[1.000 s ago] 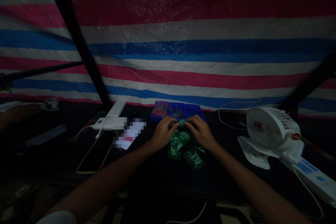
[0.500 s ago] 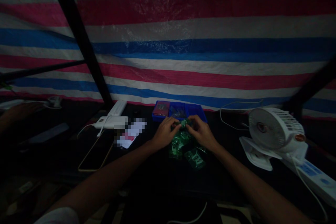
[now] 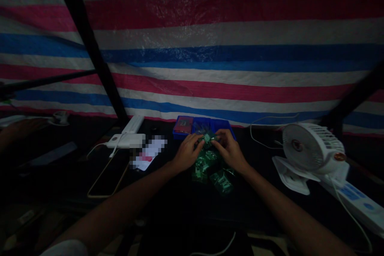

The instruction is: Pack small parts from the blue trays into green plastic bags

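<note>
Your left hand and right hand meet near the middle of the frame, the grip of each pinched on a small green packet, thumbs and fingertips at its two sides. What the packet contains is too dark to make out. Just below your fingers lies a loose heap of green packets with pale pieces showing through the film, and a separate packet sits at the heap's lower right.

Directly above your hands is a blue tray with compartments: a reddish item fills the left one, and clear film shows in the middle one.

Left of your hands on the black table you have a partly pixelated white sheet, then a phone lying screen up, with a white power bank above it. At the right of the frame a white fan stands near a white power strip. Another person's hand reaches in at the left edge. A striped sheet covers the upper frame, crossed at upper left by a dark post.
</note>
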{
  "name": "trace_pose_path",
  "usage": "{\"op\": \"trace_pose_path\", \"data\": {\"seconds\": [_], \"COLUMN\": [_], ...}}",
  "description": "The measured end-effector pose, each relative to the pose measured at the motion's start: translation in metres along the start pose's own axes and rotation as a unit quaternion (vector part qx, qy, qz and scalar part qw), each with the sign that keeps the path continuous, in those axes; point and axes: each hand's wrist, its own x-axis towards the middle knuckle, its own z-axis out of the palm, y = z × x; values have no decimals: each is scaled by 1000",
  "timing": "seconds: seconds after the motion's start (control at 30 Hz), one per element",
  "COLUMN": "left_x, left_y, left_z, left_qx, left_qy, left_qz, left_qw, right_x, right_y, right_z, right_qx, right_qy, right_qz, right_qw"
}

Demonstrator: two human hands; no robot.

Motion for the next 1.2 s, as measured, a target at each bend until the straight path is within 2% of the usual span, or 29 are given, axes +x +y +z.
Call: {"op": "trace_pose_path", "data": {"seconds": [0.27,0.5,0.93,1.2], "left_x": [-1,-2,-2,-4], "left_y": [-3,-5,-7,-8], "left_z": [1,1,2,4], "left_qx": [-18,-30,-34,-6], "left_qy": [4,3,11,31], "left_qz": [-7,-7,-22,-57], "left_qw": [1000,1000,999,998], "right_x": [0,0,1,3], "right_y": [-4,1,-3,-8], "right_z": [-1,-1,-3,-2], "right_qx": [-42,-26,-37,-51], "right_qy": [-19,-5,-18,-9], "right_qz": [-38,-34,-30,-89], "right_qw": [998,999,999,995]}}
